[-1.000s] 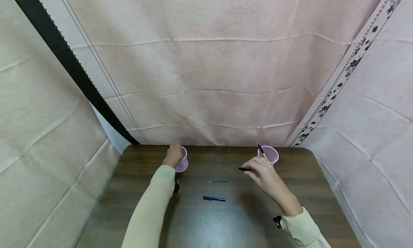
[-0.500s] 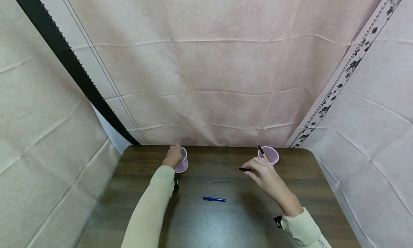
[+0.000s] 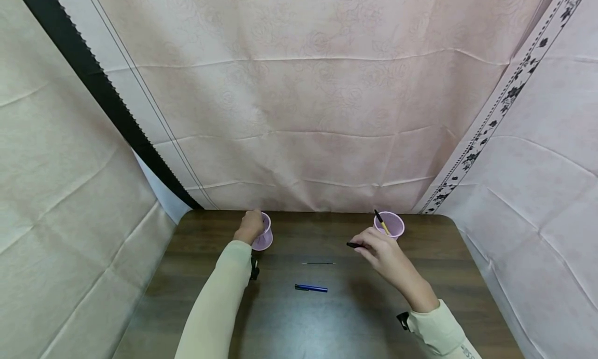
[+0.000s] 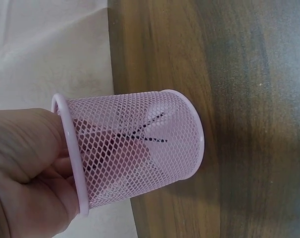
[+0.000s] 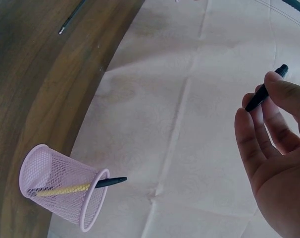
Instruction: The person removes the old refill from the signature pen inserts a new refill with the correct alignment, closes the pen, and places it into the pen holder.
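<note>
The left hand [image 3: 250, 227] is at the left pink mesh cup [image 3: 262, 239]. In the left wrist view that hand [image 4: 31, 173] reaches through the rim of the mesh cup [image 4: 135, 148], its fingers inside near thin dark sticks [image 4: 145, 137]; whether they grip anything cannot be told. The right hand [image 3: 384, 254] pinches a short black pen part [image 5: 263, 94] between thumb and fingers, above the table. Just beyond that hand, the right pink mesh cup [image 3: 395, 225] holds a yellow pen with a black end [image 3: 381, 222].
On the wooden table [image 3: 289, 328], a blue pen [image 3: 311, 288] lies between the arms, with a thin dark refill-like stick [image 3: 318, 263] beyond it. Pale cloth [image 3: 299, 99] hangs behind the table's far edge and at both sides.
</note>
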`<action>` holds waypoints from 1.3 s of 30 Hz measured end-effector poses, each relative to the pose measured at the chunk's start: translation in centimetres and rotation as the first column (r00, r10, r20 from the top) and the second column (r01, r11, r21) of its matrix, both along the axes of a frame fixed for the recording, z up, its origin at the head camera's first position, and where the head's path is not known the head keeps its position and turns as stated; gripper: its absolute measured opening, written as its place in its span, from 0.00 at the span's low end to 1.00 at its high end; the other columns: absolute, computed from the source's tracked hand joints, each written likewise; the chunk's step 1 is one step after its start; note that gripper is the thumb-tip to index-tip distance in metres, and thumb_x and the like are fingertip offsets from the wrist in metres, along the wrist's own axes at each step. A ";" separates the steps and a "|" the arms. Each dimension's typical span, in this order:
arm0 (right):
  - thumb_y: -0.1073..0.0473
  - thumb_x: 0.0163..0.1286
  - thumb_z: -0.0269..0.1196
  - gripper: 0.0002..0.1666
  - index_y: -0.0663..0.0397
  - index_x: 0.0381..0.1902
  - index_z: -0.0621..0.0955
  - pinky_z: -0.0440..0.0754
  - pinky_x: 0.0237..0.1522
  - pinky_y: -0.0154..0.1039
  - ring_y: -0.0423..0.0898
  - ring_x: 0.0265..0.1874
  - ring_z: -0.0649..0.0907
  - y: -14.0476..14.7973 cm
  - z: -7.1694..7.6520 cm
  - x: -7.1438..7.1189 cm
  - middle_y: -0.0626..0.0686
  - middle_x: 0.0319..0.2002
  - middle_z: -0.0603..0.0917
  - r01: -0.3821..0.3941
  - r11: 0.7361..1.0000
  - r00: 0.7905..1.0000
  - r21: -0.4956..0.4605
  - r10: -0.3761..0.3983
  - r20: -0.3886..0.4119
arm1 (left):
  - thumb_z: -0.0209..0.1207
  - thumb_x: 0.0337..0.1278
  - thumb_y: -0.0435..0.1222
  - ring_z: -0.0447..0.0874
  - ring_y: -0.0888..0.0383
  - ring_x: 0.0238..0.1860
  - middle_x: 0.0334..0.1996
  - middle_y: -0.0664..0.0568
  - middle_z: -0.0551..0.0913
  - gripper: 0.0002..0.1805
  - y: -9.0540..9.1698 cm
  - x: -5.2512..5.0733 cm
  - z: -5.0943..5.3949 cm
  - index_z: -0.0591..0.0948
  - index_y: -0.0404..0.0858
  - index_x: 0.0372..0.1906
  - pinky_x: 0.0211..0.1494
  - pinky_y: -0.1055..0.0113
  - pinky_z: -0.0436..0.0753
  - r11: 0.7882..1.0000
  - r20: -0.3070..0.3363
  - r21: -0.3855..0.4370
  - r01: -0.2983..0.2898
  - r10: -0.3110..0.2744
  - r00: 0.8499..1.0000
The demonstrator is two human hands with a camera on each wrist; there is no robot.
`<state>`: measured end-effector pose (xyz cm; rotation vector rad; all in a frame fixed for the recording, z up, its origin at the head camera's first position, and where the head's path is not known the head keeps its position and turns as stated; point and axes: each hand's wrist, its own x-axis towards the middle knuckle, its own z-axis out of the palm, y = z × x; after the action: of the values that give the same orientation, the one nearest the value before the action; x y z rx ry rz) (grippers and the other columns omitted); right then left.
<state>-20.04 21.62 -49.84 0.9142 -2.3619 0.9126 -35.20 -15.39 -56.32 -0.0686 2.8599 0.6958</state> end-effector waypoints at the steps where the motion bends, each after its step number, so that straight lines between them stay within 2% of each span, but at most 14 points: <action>1: 0.71 0.59 0.74 0.15 0.51 0.41 0.86 0.79 0.45 0.26 0.40 0.39 0.85 0.0 0.0 0.0 0.44 0.39 0.87 0.000 1.000 1.000 0.000 0.000 -0.001 | 0.60 0.64 0.29 0.86 0.38 0.51 0.50 0.30 0.83 0.13 0.0 0.0 0.1 0.77 0.29 0.50 0.47 0.47 0.86 1.000 0.002 0.001 0.000 0.000 1.000; 5: 0.72 0.58 0.74 0.16 0.51 0.41 0.86 0.79 0.45 0.25 0.40 0.39 0.85 0.0 0.0 0.0 0.44 0.39 0.87 0.002 1.000 1.000 0.000 -0.002 -0.008 | 0.61 0.63 0.28 0.86 0.39 0.49 0.48 0.31 0.83 0.12 0.0 0.2 0.5 0.78 0.30 0.49 0.43 0.49 0.87 1.000 0.007 0.018 -0.001 0.001 1.000; 9: 0.71 0.58 0.75 0.16 0.51 0.41 0.86 0.78 0.45 0.24 0.41 0.39 0.85 0.0 0.1 0.0 0.44 0.39 0.87 0.002 1.000 1.000 -0.001 -0.002 -0.020 | 0.61 0.61 0.27 0.86 0.42 0.44 0.44 0.34 0.84 0.08 0.1 0.4 1.0 0.80 0.30 0.44 0.40 0.52 0.87 0.999 -0.005 0.033 0.008 -0.008 1.000; 13: 0.70 0.58 0.75 0.15 0.50 0.41 0.87 0.78 0.45 0.26 0.40 0.39 0.85 0.0 0.4 0.1 0.44 0.39 0.87 0.014 1.000 1.000 0.012 -0.014 -0.014 | 0.60 0.61 0.26 0.85 0.45 0.40 0.41 0.37 0.85 0.05 0.0 0.6 1.7 0.81 0.31 0.41 0.37 0.54 0.84 1.000 -0.022 0.021 0.018 -0.018 1.000; 17: 0.71 0.57 0.75 0.16 0.51 0.41 0.87 0.79 0.43 0.27 0.40 0.38 0.85 0.2 0.6 0.1 0.44 0.38 0.87 0.018 1.000 1.000 0.011 -0.017 -0.018 | 0.56 0.63 0.23 0.85 0.46 0.37 0.38 0.38 0.85 0.05 0.0 0.9 2.9 0.81 0.32 0.38 0.34 0.55 0.83 0.998 -0.078 -0.023 0.055 -0.057 0.995; 21: 0.75 0.54 0.76 0.19 0.53 0.40 0.86 0.82 0.40 0.29 0.41 0.36 0.84 0.3 0.6 0.1 0.46 0.37 0.86 0.009 1.000 0.999 -0.005 -0.009 -0.041 | 0.58 0.60 0.21 0.86 0.46 0.37 0.34 0.40 0.85 0.07 0.2 1.4 4.2 0.79 0.34 0.29 0.37 0.53 0.84 0.996 -0.140 -0.047 0.073 -0.079 0.987; 26: 0.76 0.54 0.75 0.19 0.53 0.40 0.86 0.82 0.38 0.30 0.41 0.36 0.84 0.3 0.8 0.1 0.46 0.37 0.86 0.007 1.000 1.000 -0.009 -0.007 -0.028 | 0.60 0.56 0.23 0.84 0.47 0.34 0.29 0.42 0.83 0.08 0.3 1.7 5.2 0.76 0.34 0.25 0.36 0.53 0.83 0.998 -0.151 -0.017 0.056 -0.058 0.987; 33: 0.74 0.56 0.75 0.17 0.54 0.40 0.86 0.79 0.39 0.26 0.41 0.36 0.83 0.4 0.9 0.1 0.46 0.37 0.86 0.006 1.000 1.000 -0.014 -0.006 -0.030 | 0.62 0.58 0.26 0.83 0.45 0.35 0.30 0.40 0.83 0.08 0.5 2.5 5.8 0.77 0.33 0.26 0.38 0.51 0.83 0.999 -0.180 0.000 0.042 -0.041 0.983; 39: 0.74 0.57 0.74 0.16 0.54 0.41 0.86 0.79 0.40 0.25 0.41 0.37 0.83 0.5 0.9 0.1 0.46 0.38 0.86 0.003 1.000 1.000 -0.016 -0.004 -0.023 | 0.58 0.61 0.27 0.78 0.50 0.28 0.23 0.46 0.78 0.15 0.9 3.4 6.2 0.71 0.38 0.20 0.30 0.58 0.78 0.999 -0.239 0.040 0.035 -0.025 0.971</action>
<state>-19.93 22.07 -48.95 0.9093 -2.3327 0.9141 -31.84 -14.47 -50.14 0.0703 3.0638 0.8120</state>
